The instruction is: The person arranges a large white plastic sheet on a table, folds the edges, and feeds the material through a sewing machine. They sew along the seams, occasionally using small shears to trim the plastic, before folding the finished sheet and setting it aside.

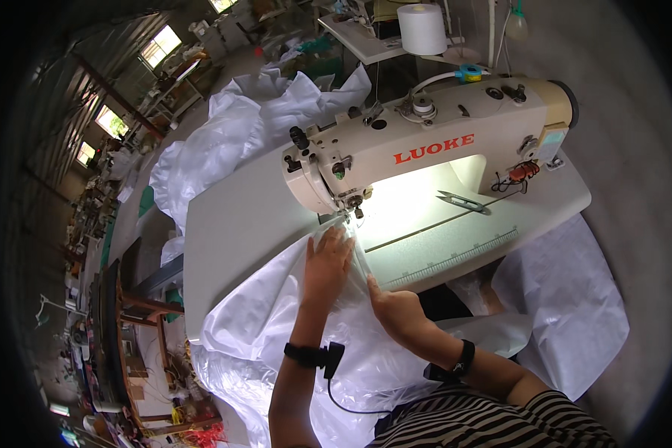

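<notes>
A shiny white sheet (254,317), thin like plastic film or coated fabric, runs from my lap up to the needle area of a sewing machine (381,131). My left hand (327,265) lies flat on the sheet just in front of the presser foot (349,216), fingers stretched toward it. Lower and to the right, my right hand (402,312) is at the sheet's right edge. Its index finger points up along that edge while the other fingers curl under, seemingly gripping it; the thumb is hidden. The machine's lamp brightly lights the bed.
Thread snips (464,202) lie on the machine table (239,216), under the arm. A white thread cone (422,31) stands behind. More white sheeting (224,134) is heaped beyond the table, and another piece (567,299) hangs at the right. A wooden frame (153,321) stands at left.
</notes>
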{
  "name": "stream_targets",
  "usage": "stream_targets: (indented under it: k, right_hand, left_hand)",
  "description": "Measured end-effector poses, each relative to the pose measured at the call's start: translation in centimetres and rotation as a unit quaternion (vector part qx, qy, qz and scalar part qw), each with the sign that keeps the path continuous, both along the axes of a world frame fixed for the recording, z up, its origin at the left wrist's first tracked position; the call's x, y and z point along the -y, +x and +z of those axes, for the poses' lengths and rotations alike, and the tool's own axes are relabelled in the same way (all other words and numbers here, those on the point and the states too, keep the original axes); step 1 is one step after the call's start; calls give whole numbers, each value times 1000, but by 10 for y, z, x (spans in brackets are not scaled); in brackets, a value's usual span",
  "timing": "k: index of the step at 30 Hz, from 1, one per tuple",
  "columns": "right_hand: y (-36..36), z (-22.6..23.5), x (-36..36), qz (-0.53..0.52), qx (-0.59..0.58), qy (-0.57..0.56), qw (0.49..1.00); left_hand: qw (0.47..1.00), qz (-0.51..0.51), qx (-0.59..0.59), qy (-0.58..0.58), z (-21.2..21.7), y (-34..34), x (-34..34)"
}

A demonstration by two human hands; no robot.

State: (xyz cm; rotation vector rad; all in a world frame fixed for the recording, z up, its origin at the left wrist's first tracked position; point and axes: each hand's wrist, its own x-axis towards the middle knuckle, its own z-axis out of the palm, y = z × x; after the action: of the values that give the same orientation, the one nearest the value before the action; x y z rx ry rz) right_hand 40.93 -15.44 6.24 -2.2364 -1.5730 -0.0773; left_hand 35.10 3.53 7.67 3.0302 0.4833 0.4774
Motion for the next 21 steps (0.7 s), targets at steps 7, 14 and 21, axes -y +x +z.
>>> stream_targets:
  k: [7,14,21]
  right_hand:
    - [0,10,-25,-5,21,-44,999]
    - [11,12,-43,-12,44,-96,994]
    - [27,10,-65,-4,-1,-70,998]
  left_hand:
    - [998,25,10,-51,5,-25,5]
    - [984,173,-38,-7,18,-63,34]
    - [971,232,-27,-52,0,-91,-13]
